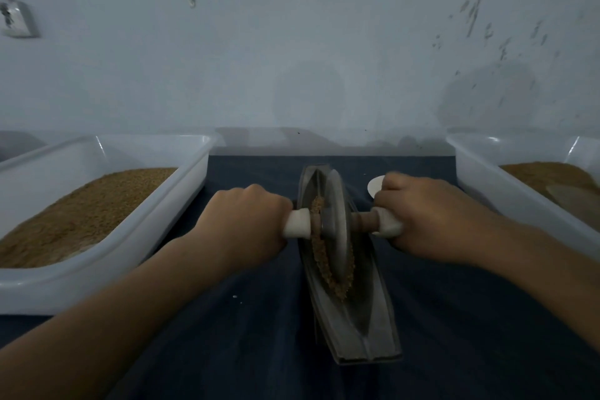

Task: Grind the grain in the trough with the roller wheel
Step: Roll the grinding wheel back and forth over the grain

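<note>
A grey boat-shaped trough (363, 328) lies lengthwise on the dark blue cloth in front of me. Brown grain (328, 273) lines its groove. The grey roller wheel (336, 224) stands upright in the trough's far half, on an axle with a white handle at each end. My left hand (246, 224) grips the left handle (297, 223). My right hand (428, 217) grips the right handle (388, 225). Both forearms reach in from the bottom corners.
A white plastic tub (181, 204) of brown grain sits to the left. Another white tub (493, 182) with brown grain stands at the right. A small white round object (375, 185) lies behind my right hand. A pale wall rises right behind the table.
</note>
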